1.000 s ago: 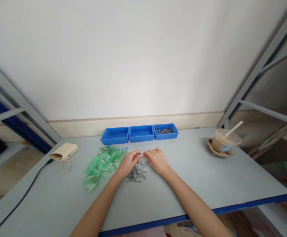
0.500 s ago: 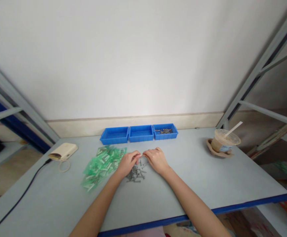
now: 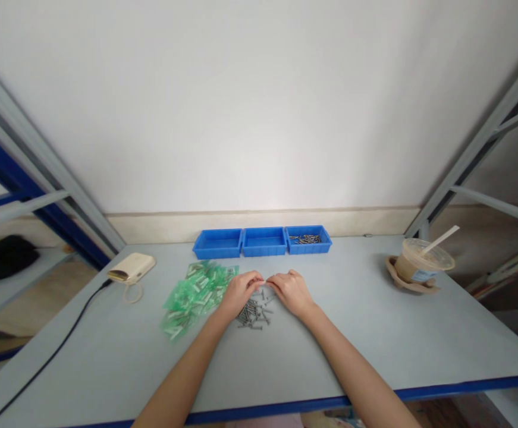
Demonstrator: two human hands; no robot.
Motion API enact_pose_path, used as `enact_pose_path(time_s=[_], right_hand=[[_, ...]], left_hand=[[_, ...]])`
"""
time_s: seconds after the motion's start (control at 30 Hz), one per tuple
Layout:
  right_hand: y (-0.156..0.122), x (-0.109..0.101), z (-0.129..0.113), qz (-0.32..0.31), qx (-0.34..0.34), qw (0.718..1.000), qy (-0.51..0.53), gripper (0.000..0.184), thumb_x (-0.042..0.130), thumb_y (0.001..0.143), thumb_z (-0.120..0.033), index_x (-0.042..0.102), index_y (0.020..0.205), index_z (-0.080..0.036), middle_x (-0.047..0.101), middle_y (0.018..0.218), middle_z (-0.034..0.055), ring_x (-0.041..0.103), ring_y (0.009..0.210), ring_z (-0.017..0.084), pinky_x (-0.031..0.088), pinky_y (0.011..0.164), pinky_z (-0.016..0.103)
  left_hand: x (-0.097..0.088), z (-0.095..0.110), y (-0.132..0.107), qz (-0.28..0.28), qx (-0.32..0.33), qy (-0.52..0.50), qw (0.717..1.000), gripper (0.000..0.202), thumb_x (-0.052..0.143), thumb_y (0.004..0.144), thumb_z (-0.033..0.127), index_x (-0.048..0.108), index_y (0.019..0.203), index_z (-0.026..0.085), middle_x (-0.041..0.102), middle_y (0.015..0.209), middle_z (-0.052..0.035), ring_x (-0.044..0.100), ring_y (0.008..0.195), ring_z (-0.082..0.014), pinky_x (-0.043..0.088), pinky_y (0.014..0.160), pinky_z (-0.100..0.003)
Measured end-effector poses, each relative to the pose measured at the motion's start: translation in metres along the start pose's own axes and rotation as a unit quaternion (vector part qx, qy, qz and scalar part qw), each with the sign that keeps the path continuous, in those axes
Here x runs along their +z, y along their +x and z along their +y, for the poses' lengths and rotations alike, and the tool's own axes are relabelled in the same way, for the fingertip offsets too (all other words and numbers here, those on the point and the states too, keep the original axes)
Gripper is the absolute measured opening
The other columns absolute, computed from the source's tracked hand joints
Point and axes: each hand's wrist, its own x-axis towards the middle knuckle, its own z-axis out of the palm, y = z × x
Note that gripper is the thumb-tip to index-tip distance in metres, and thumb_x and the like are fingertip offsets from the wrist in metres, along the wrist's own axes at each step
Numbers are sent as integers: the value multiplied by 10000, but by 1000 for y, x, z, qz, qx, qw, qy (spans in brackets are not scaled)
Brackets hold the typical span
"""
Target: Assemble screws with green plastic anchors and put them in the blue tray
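My left hand [image 3: 239,292] and my right hand [image 3: 293,292] meet fingertip to fingertip over the table, both closed in a pinch. A tiny pale bit shows between the fingertips, too small to name. Just below the hands lies a loose pile of grey metal screws [image 3: 255,315], partly covered by my left hand. To the left of that hand is a heap of green plastic bags [image 3: 196,297] with pale and metal pieces inside, its near right side behind my left wrist.
Along the wall stand a left blue bin [image 3: 217,253], a middle blue bin [image 3: 264,251] and a right blue bin [image 3: 310,248] holding small metal parts. A cream device [image 3: 132,267] with a black cable [image 3: 57,351] lies left. A drink cup [image 3: 421,261] sits in a cardboard holder [image 3: 413,286] at right.
The whole scene has shifted to the right in the picture as the head camera turned slightly. My hands keep the same pinched pose above the screws.
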Motion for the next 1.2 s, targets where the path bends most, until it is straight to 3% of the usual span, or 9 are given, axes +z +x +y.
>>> enact_pose_path(time_s=[0.13,0.37,0.57,0.73,0.97,1.13,1.2], right_hand=[[0,-1,0,15,2,1000,11,240,366,923,-291,590,953,-211,673,828,15,589,715,125,284,667,258],[1,-5,-2,-4,16,1000,-9,261,352,927,-274,600,891,-201,668,777,20,588,687,125,280,662,271],[0,-2,-1,12,-7,1000,0,212,373,920,-269,552,1017,-210,672,856,27,594,739,137,290,670,266],[0,0,-1,18,9,1000,-3,225,354,926,-268,568,904,-205,672,783,6,585,660,130,283,652,266],[0,-1,-1,8,-11,1000,-2,209,372,920,-274,569,930,-205,669,824,14,588,719,134,283,659,265],[0,-3,-2,-1,-4,1000,-20,236,354,924,-250,585,895,-213,658,761,0,579,670,132,281,645,271],[0,-4,-2,2,-6,1000,-21,225,358,923,-255,580,928,-218,656,762,-2,579,674,135,283,649,271]], left_hand=[[2,0,-1,10,-5,17,1000,203,388,848,307,550,816,190,588,617,28,538,599,-140,369,629,-236],[2,5,-2,-19,1,5,1000,208,385,853,335,521,802,185,573,600,35,532,592,-135,362,630,-228],[1,5,-3,-18,16,20,1000,331,348,871,338,498,628,172,533,567,33,496,561,-119,339,606,-217],[1,6,-2,-23,-5,4,1000,258,404,847,377,549,765,180,566,575,41,500,544,-121,347,598,-216],[-2,6,-3,-15,13,32,999,385,348,872,358,514,582,165,535,552,26,499,561,-122,339,598,-219],[-1,6,-3,-24,5,16,1000,299,425,840,405,565,716,172,544,553,41,502,539,-116,334,564,-210],[-1,6,-3,-24,14,13,1000,299,422,842,392,556,690,173,546,557,40,505,546,-115,340,579,-210]])
